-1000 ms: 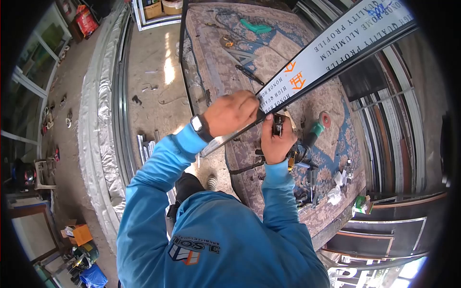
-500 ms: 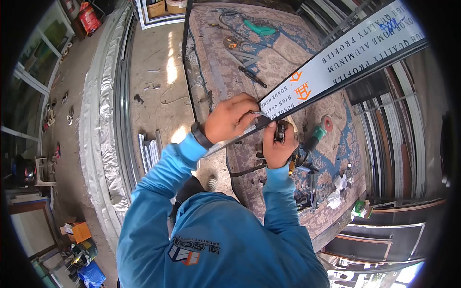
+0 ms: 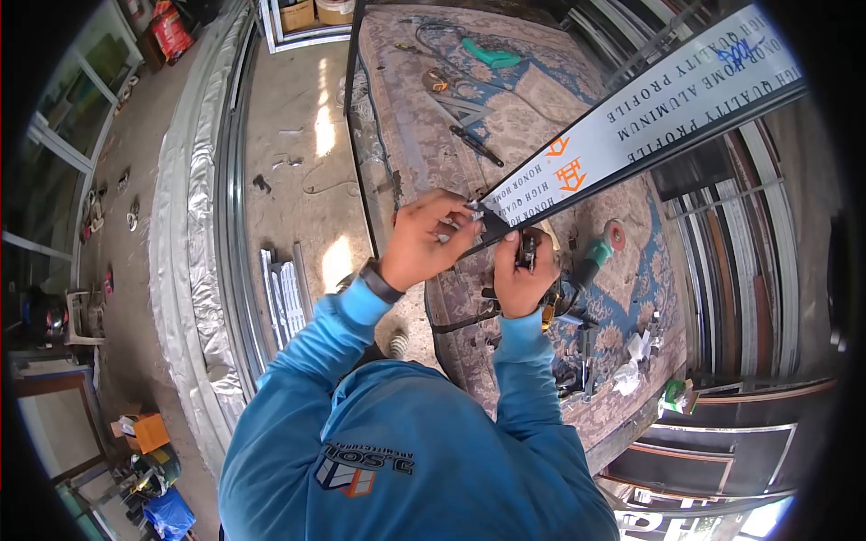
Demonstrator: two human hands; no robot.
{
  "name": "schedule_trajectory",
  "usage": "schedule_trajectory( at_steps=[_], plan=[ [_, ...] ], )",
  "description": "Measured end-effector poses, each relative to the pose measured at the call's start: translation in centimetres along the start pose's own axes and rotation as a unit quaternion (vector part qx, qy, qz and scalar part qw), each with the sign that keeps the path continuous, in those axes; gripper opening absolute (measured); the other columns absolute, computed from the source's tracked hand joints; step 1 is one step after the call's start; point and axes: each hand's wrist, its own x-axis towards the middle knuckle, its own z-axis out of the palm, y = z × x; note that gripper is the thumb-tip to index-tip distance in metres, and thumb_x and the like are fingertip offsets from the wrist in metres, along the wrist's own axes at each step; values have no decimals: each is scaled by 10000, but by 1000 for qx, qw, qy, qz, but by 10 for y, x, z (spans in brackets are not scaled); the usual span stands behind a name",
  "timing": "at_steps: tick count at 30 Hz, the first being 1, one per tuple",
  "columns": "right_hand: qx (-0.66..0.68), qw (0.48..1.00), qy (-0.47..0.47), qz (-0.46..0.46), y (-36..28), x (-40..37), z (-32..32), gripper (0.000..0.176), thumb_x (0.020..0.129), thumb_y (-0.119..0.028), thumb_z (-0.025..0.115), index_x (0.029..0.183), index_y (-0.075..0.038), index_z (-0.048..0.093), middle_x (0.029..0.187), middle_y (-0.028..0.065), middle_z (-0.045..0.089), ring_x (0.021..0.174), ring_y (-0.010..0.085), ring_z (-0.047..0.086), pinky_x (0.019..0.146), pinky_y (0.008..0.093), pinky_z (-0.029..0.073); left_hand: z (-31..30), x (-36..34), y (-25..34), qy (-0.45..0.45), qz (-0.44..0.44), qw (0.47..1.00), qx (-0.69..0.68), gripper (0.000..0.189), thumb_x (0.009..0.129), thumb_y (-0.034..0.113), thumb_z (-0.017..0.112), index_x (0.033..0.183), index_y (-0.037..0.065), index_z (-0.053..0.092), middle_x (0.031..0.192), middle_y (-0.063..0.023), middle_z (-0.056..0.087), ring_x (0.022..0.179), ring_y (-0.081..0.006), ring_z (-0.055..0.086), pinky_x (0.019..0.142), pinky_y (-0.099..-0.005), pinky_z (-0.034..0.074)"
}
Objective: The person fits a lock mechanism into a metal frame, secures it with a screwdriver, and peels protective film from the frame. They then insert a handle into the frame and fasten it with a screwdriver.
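Observation:
A long dark aluminum profile, its top covered in white printed film (image 3: 631, 126), runs from the upper right down to my hands. At its near end my left hand (image 3: 431, 236) pinches the edge of the film, which is partly peeled back there and bares a dark corner. My right hand (image 3: 525, 275) is wrapped round a small black object (image 3: 527, 250) just beneath the profile's edge, with the thumb against the profile.
A carpeted table (image 3: 433, 171) lies below, bearing a green grinder (image 3: 595, 257), a black marker (image 3: 475, 145), a tape measure (image 3: 435, 80) and a green-handled tool (image 3: 490, 54). Racked profiles (image 3: 753, 243) stand at right; wrapped lengths (image 3: 194, 225) lie at left.
My left hand has moved slightly left and turned, and the film at the near end is peeled further, showing more dark surface. My right hand has hardly moved.

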Motion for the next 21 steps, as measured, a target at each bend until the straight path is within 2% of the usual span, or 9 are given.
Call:
schedule_trajectory(
  at_steps=[3, 6, 9, 12, 15, 18, 19, 21],
  plan=[
    [-4, 1000, 0, -14, 6, 1, 1, 200, 913, -165, 778, 1023, -31, 678, 803, 155, 709, 653, 320, 710, 623, 407, 547, 9, 3, 0, 32, 16, 998, 55, 157, 903, 44, 803, 893, -57, 684, 914, -115, 704, 738, -138, 740, 596, -266, 572],
    [-4, 1000, -3, -6, 0, 0, -2, 199, 915, -162, 780, 1025, -33, 677, 815, 158, 712, 666, 325, 717, 623, 408, 549, 11, 9, 1, 30, -1, 992, 126, 149, 923, 62, 756, 915, -37, 646, 880, -159, 677, 729, -236, 745, 592, -334, 562],
    [-3, 1000, 2, -5, -4, 1, -1, 207, 913, -164, 785, 1031, -34, 675, 816, 156, 712, 677, 329, 722, 629, 413, 554, 18, 20, 4, 25, 74, 965, 251, 147, 933, 74, 694, 934, -24, 584, 814, -204, 615, 742, -370, 711, 603, -428, 536],
    [0, 1000, 1, -5, -5, 3, 2, 216, 910, -165, 789, 1036, -34, 672, 810, 150, 710, 677, 326, 723, 632, 416, 555, 15, 21, -6, 13, 76, 970, 229, 151, 927, 72, 657, 938, -14, 533, 814, -228, 569, 729, -457, 626, 619, -491, 497],
    [3, 1000, -2, 2, -5, -1, -1, 222, 903, -158, 794, 1039, -34, 671, 808, 145, 710, 676, 320, 723, 630, 413, 554, 18, 9, -11, 49, 21, 981, 186, 170, 928, 85, 692, 1012, -17, 587, 909, -218, 651, 744, -396, 684, 627, -426, 560],
    [13, 1000, -4, 3, -5, 2, -3, 216, 893, -141, 796, 1034, -35, 671, 805, 139, 710, 675, 313, 724, 624, 409, 550, 21, -1, -3, 89, -92, 992, -12, 181, 929, 94, 739, 1026, -29, 648, 928, -171, 689, 771, -263, 733, 591, -332, 578],
    [11, 1000, -4, 3, -9, 3, -5, 215, 891, -139, 796, 1032, -35, 671, 803, 138, 709, 675, 312, 724, 623, 410, 549, 24, -1, 0, 108, -41, 993, -11, 183, 920, 87, 774, 1039, -26, 694, 917, -120, 714, 816, -161, 738, 581, -271, 585],
    [10, 1000, -4, 4, -11, 1, -5, 217, 889, -135, 796, 1034, -34, 671, 806, 140, 711, 676, 318, 724, 622, 413, 549, 20, 0, 1, 84, -26, 996, 28, 151, 909, 65, 771, 1002, -18, 686, 914, -134, 705, 784, -211, 735, 592, -304, 586]
  ],
)
